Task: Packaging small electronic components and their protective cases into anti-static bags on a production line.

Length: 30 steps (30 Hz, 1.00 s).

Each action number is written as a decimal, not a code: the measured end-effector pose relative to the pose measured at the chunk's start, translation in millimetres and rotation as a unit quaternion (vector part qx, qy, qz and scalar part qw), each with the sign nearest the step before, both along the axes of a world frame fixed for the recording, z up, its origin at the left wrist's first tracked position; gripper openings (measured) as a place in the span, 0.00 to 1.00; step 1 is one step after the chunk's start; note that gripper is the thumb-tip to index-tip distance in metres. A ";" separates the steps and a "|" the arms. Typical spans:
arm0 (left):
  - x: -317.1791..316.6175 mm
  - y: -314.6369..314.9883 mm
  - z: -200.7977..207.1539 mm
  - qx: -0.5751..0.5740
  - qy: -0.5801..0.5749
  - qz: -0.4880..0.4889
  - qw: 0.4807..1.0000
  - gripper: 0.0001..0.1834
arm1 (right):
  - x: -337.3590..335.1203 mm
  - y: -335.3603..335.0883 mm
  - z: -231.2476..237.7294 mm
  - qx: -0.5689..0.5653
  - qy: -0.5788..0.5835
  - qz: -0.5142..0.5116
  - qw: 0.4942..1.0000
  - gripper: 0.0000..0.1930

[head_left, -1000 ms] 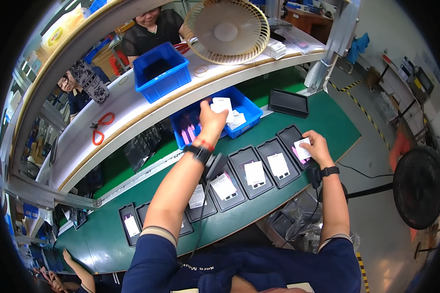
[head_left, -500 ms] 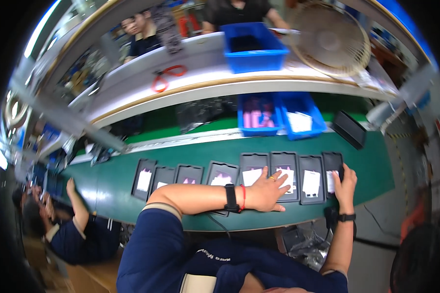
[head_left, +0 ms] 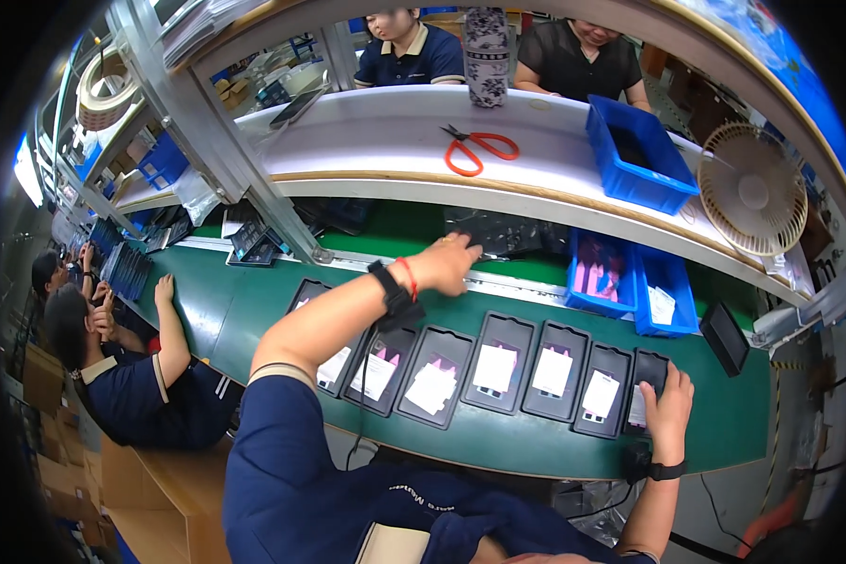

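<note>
A row of shallow black trays runs along the green bench; white paper cards lie in them, and pink pieces show in some. My right hand [head_left: 668,410] grips the right-end tray [head_left: 650,361] by its right side, thumb over the inside and fingers along the outer edge. Beyond the row, my left hand [head_left: 445,264] reaches over the metal rail with its fingers stretched out and nothing visible in them. Its fingertips are beside a black plastic bag [head_left: 512,235] under the shelf; whether they touch it cannot be told. My left forearm covers parts of the left trays.
Behind the row stand a blue bin of pink pieces [head_left: 600,273] and a blue bin of white papers [head_left: 665,305]. An empty-looking black tray [head_left: 725,338] leans at right. The shelf holds red-handled scissors [head_left: 479,150], a blue bin [head_left: 641,155] and a fan [head_left: 754,188]. Co-workers sit left and opposite.
My left hand has lifted off the middle trays and moved up and left to the rail near the plastic bag. My right hand stays at the end tray. The view has shifted.
</note>
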State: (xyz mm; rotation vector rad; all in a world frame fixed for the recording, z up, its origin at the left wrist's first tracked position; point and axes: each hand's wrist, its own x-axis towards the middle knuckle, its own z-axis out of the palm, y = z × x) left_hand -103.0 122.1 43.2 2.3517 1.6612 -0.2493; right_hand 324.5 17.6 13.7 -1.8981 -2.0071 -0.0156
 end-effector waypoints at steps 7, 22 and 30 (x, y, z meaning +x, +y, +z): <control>-19.0 56.4 -50.0 0.052 -0.081 0.045 0.994 0.48 | -165.3 64.4 56.9 0.005 0.023 0.327 0.945 0.25; -170.5 -175.4 29.2 0.301 -0.080 -0.014 0.950 0.23 | -311.2 199.7 -6.4 -0.079 -0.227 0.437 0.867 0.38; -224.4 -254.9 -56.5 0.085 -0.043 0.109 0.990 0.47 | -329.6 120.3 35.2 -0.008 -0.075 0.461 0.884 0.16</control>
